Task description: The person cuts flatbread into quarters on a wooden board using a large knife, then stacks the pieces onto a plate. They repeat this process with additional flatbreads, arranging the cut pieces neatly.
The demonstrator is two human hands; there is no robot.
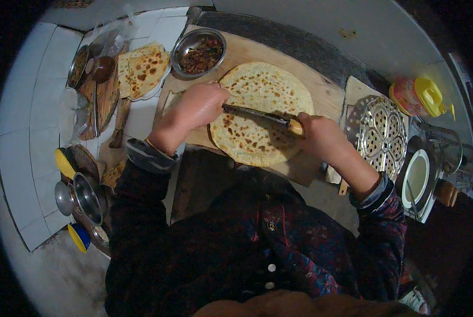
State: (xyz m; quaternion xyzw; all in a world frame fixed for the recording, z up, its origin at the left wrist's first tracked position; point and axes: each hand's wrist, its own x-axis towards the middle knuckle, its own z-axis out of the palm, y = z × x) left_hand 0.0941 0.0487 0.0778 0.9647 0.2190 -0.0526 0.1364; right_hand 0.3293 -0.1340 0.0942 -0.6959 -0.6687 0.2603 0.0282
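Observation:
A large round flatbread [266,89], browned in spots, lies on a wooden board [323,93] in front of me. My right hand [323,132] grips a kitchen knife [256,113] by its pale handle, at the right of the bread. The blade reaches leftward across the bread's middle, its edge down against or just over the surface. At the bread's left edge is my left hand [203,103], fingers curled beside the blade's far end; whether it presses the blade or holds the bread is hidden. A metal bowl [199,53] of chopped dark filling stands behind it on the board.
To the left, folded flatbread pieces [143,71] rest on a white plate [157,89]. Beyond is a round wooden board [102,97] with a ladle. Metal bowls [88,198] stand lower left. A perforated steamer rack [381,138] and a yellow jug [416,97] are right.

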